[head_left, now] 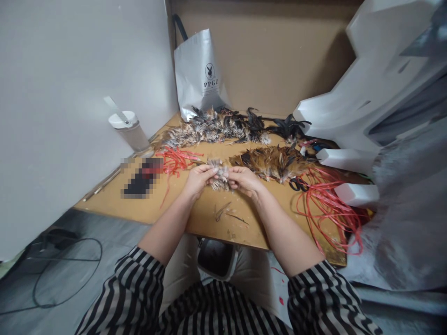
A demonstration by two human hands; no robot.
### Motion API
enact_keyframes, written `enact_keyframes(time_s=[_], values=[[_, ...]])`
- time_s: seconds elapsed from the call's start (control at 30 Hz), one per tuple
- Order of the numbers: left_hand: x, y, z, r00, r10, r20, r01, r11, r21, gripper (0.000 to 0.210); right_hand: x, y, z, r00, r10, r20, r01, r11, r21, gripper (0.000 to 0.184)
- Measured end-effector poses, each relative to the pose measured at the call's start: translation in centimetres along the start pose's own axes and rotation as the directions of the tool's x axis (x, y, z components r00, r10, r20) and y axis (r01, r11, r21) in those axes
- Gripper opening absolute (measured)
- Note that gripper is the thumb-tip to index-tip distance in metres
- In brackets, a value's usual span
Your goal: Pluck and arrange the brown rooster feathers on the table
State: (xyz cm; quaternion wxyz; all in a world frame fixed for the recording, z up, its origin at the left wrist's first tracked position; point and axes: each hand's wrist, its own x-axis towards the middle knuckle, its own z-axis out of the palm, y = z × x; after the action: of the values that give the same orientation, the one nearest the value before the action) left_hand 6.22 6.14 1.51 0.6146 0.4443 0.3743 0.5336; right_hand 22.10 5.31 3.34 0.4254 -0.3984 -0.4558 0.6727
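Note:
Over the front middle of the table, my left hand (199,180) and my right hand (246,180) pinch a small bundle of feathers (220,182) between them, one from each side. The bundle is pale with grey-brown tips, its quill ends pointing toward me; its upper part is blurred. A few loose feathers (233,216) lie on the table just below my hands. Beyond them to the right is a row of brown feather bundles (275,162). A longer row of grey, white and black feather bundles (223,126) stretches along the back.
Red plastic strips (178,159) lie left of my hands, with a long red tangle (324,204) at the right edge. Black scissors (298,184) rest near it. A lidded cup (129,131) and a silver bag (197,70) stand behind. White panels (342,107) jut in from the right.

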Motion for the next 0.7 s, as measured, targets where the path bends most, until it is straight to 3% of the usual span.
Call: enact_keyframes(time_s=[0.2,0.47,0.7], values=[[-0.3,0.3,0.2,0.997,-0.067,0.043,0.069,0.996,-0.050,0.027,0.5,0.4,0.5,0.984,-0.085,-0.158,0.100,0.991,0.088,0.032],[0.4,0.2,-0.6,0.992,-0.076,-0.100,0.056,0.981,-0.186,0.023,0.9,0.1,0.4,0.938,-0.155,-0.310,0.217,0.960,0.178,0.031],[0.0,-0.1,-0.1,0.994,-0.110,0.008,0.110,0.990,-0.086,0.027,1.1,0.7,0.8,0.926,-0.176,-0.334,0.220,0.971,0.099,0.028]])
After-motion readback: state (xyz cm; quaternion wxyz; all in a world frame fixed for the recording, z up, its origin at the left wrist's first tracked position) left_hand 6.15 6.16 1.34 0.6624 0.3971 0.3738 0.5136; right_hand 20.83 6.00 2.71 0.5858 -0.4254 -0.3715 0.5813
